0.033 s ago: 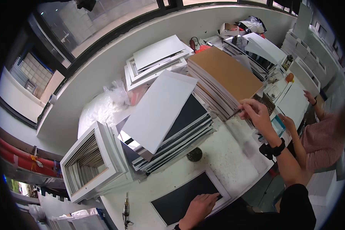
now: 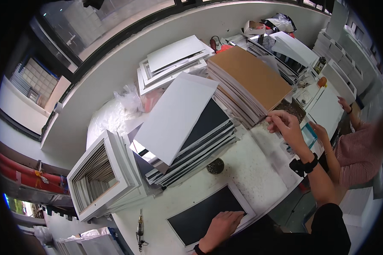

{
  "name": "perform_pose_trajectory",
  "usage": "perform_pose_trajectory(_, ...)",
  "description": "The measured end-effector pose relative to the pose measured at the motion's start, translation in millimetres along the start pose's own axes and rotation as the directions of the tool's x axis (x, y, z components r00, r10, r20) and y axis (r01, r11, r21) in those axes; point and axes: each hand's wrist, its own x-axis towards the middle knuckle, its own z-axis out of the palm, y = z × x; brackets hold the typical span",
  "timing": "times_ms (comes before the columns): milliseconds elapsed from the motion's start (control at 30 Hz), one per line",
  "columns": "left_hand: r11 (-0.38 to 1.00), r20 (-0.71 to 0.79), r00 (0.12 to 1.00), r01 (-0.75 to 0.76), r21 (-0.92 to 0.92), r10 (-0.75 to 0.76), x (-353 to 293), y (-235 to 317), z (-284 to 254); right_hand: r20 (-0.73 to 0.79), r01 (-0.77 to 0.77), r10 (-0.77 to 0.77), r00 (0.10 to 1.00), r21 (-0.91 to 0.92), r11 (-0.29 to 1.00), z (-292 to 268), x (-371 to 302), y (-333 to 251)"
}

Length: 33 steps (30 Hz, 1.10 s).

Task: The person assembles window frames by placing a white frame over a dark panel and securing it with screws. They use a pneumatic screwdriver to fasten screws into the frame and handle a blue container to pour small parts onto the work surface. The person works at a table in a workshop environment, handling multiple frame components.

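Observation:
A white-rimmed frame with a black panel inside it lies flat at the table's near edge. My left hand rests on the panel near the frame's right side, fingers stretched out. Raised over the table to the right, my right hand has its thumb and forefinger pinched together; anything between them is too small to make out. It is close to the corner of a stack of boards with a brown top. Beyond this hand is a patch of small dark pieces.
A round dark dish stands beyond the frame, and a slim driver tool lies to its left. Piled panels and stacked white frames fill the table's left. At right, a co-worker in a striped shirt works beside a blue tray.
The view has tilted very slightly. Both hands keep nearly the same places, the left on the panel and the right pinched in the air.

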Motion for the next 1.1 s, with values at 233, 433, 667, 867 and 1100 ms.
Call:
perform_pose_trajectory(233,0.997,0.082,0.994,0.072,0.034,-0.075,0.9,24.3,7.7,0.113,-0.031,0.022,0.993,0.081,0.996,22.1,5.7,-12.6)
perform_pose_trajectory(433,0.988,0.007,0.988,0.152,0.008,-0.152,-23.5,31.8,18.0,0.238,0.439,-0.385,0.891,-0.663,0.606,30.8,38.4,-27.2)
perform_pose_trajectory(667,0.987,-0.004,0.987,0.159,0.006,-0.159,-32.5,32.5,26.8,0.208,0.290,-0.445,0.871,-0.949,0.124,-27.0,50.9,52.1)
perform_pose_trajectory(867,0.995,-0.056,0.994,0.086,-0.047,-0.089,-15.9,44.8,34.3,0.324,0.360,-0.536,0.779,-0.932,-0.040,-25.0,58.6,58.9)
perform_pose_trajectory(1100,0.993,0.001,1.000,0.026,-0.116,-0.026,-8.4,58.8,48.5,0.376,0.383,-0.608,0.699,-0.915,-0.126,-31.6,59.8,54.2)
